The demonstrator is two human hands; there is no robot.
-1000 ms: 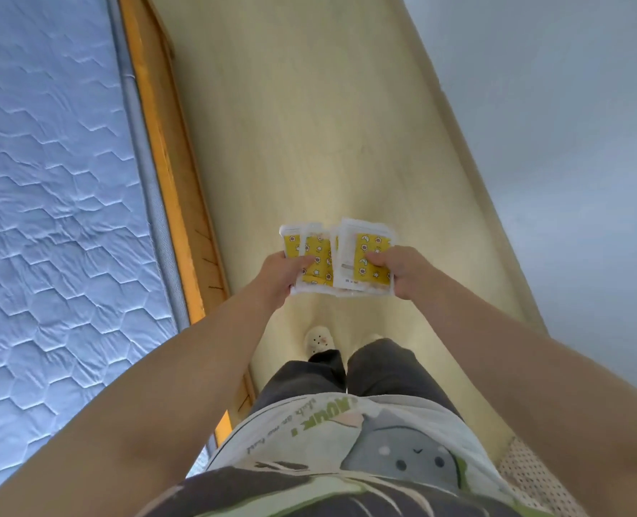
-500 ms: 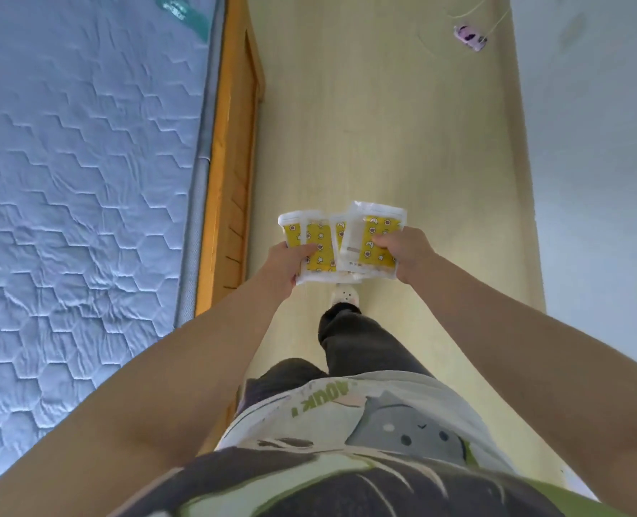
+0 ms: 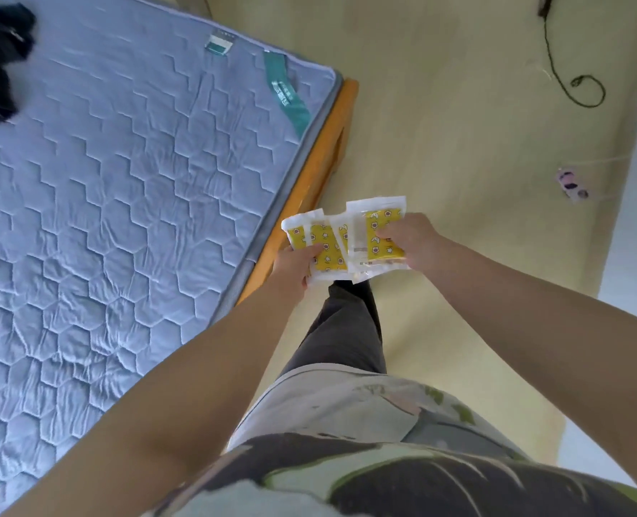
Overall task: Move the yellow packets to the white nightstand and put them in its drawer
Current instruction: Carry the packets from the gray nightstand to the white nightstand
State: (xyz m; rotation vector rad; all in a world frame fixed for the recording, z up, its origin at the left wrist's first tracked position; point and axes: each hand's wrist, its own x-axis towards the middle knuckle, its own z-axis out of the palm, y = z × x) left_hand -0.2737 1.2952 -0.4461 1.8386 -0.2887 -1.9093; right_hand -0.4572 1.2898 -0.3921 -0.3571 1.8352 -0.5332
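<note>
Yellow packets point(image 3: 328, 251), sealed in clear and white wrappers, are held fanned out in front of the body, above the pale wooden floor point(image 3: 458, 125) and near the corner of the orange bed frame point(image 3: 309, 188). They are shared between 2 hands, most likely so that the loose, overlapping stack does not slip while it is carried; no packet is seen resting on anything. The left hand point(image 3: 292, 268) is curled round the lower left edge of the fan, with the thumb laid over a yellow face and the fingers hidden beneath. The right hand point(image 3: 412, 242) is clamped on the right-most packet, thumb on top. The 2 hands are a little apart, bridged only by the packets. A quilted blue-grey mattress point(image 3: 123, 199) is seen at the left. The white nightstand is not in view, so the carrying is judged unfinished and the drawer step not yet begun
</note>
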